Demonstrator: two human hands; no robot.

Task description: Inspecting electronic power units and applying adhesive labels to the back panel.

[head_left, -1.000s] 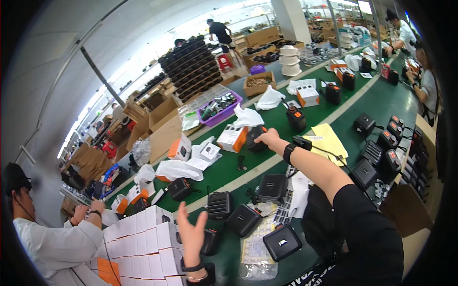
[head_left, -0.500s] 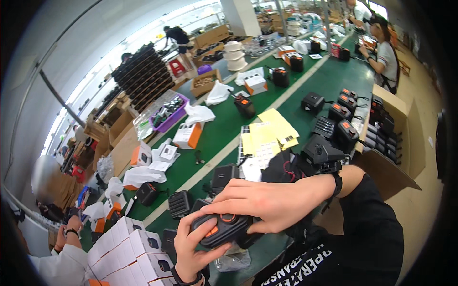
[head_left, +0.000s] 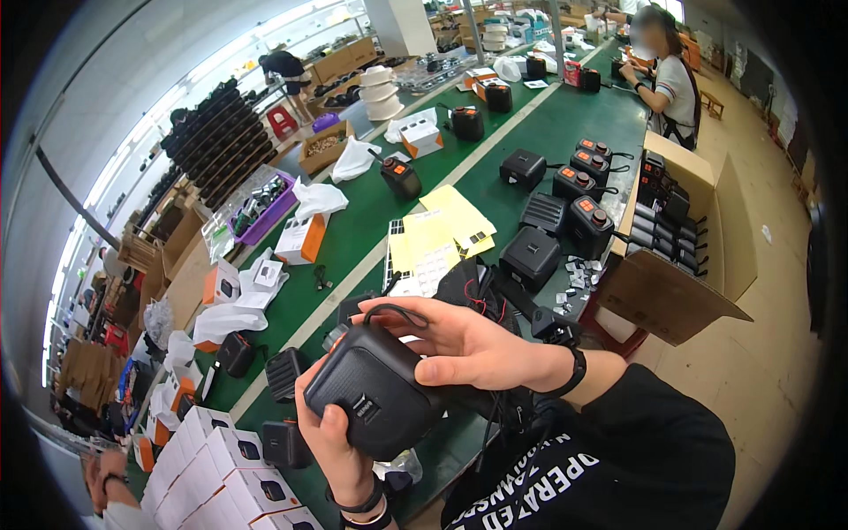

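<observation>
A black, box-shaped portable speaker (head_left: 375, 393) with rounded corners is held up close to me, its ribbed face with a small logo plate turned up. From its far edge a black strap loop (head_left: 395, 311) curves out. My left hand (head_left: 340, 446) grips the lower left side, thumb on the face. At the upper right corner my right hand (head_left: 468, 346) holds on too, its thumb pressed on the face and its fingers behind the strap. Another black speaker (head_left: 285, 443) stands on the table left of my left hand.
White boxes (head_left: 234, 473) are stacked at the near left. Several black speakers with orange buttons (head_left: 590, 225) stand at the right, beside an open carton (head_left: 680, 300). Yellow sticker sheets (head_left: 437, 231) lie mid-table. A co-worker (head_left: 676, 88) sits at the far right; another person's hands (head_left: 108, 477) show at the left.
The speaker has turned over: its orange-buttoned side faced up before, and its ribbed face shows now. My right hand has shifted from its top to its right corner. The view has swung right.
</observation>
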